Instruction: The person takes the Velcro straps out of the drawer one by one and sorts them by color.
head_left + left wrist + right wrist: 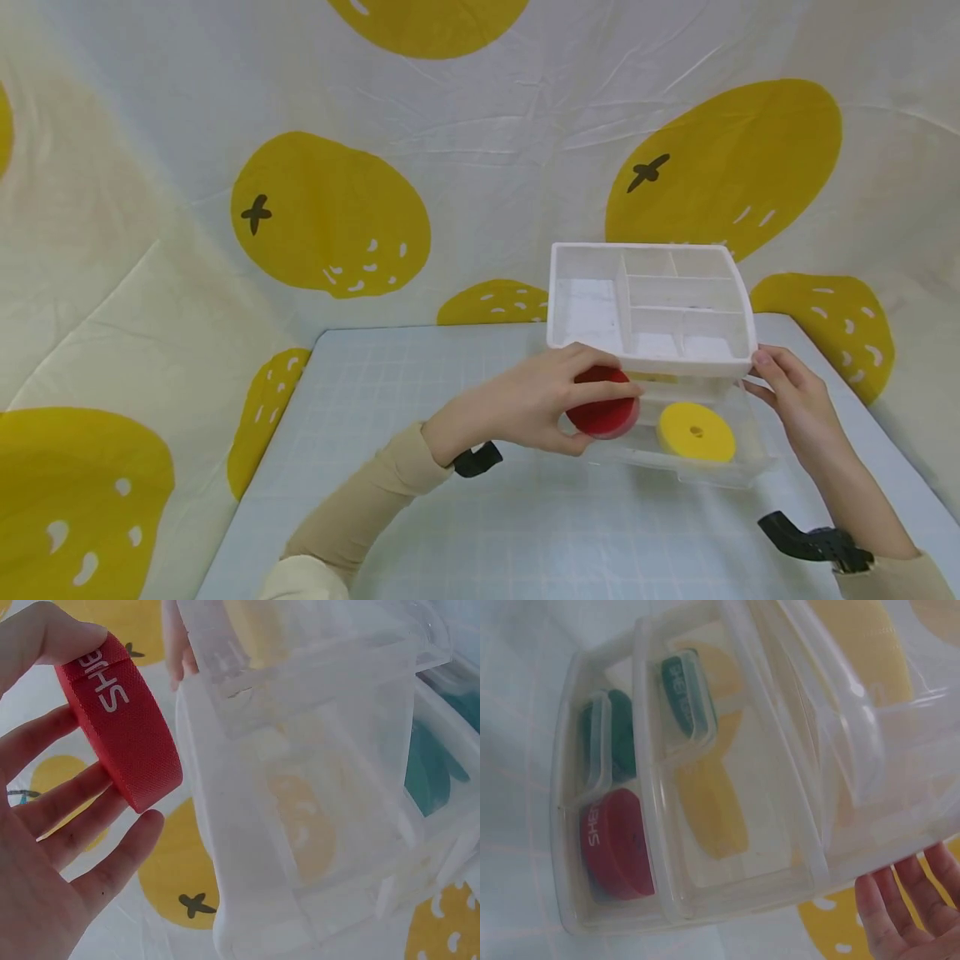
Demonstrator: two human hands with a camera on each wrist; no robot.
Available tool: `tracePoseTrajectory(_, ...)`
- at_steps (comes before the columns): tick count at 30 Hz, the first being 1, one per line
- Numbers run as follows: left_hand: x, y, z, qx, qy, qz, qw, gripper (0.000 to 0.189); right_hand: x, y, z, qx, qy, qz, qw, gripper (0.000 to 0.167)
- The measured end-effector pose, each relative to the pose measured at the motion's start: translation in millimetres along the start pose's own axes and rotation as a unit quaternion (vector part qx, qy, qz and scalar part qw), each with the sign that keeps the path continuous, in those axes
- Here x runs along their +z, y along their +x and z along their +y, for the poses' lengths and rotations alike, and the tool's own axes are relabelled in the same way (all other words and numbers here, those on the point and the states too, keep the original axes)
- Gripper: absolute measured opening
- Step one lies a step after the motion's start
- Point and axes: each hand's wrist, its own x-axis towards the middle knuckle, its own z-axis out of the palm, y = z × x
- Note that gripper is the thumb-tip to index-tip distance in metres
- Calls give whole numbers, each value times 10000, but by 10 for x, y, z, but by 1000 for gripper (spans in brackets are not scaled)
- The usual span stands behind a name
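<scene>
My left hand (536, 400) pinches a red roll of woven tape (603, 407), white letters printed on its band, between thumb and fingers. It is held up in front of a drawer organizer (690, 367), at the left of its pulled-out clear drawer (637, 457). A yellow roll (696, 432) lies in that drawer. My right hand (806, 408) touches the organizer's right side near the front corner, its fingers fairly straight. Through the lower drawers in the right wrist view show another red roll (617, 844), a yellow roll (712, 806) and green rolls (622, 731).
On top of the organizer is a white divided tray (626, 300). The organizer stands toward the back right of a pale gridded table (450, 517). Behind it hangs a cloth (510, 167) printed with yellow fruit.
</scene>
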Motion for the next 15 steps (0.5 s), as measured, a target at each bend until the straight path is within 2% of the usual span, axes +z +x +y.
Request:
tracePoseTrajectory(8, 49, -222, 32, -147, -77, 844, 9963, 66, -9, 2, 9, 39, 78, -25, 10000, 29)
tracePoseTrajectory(15, 92, -424, 41, -563, 151, 1221, 9908, 69, -5, 1, 10, 28, 84, -17, 10000, 28)
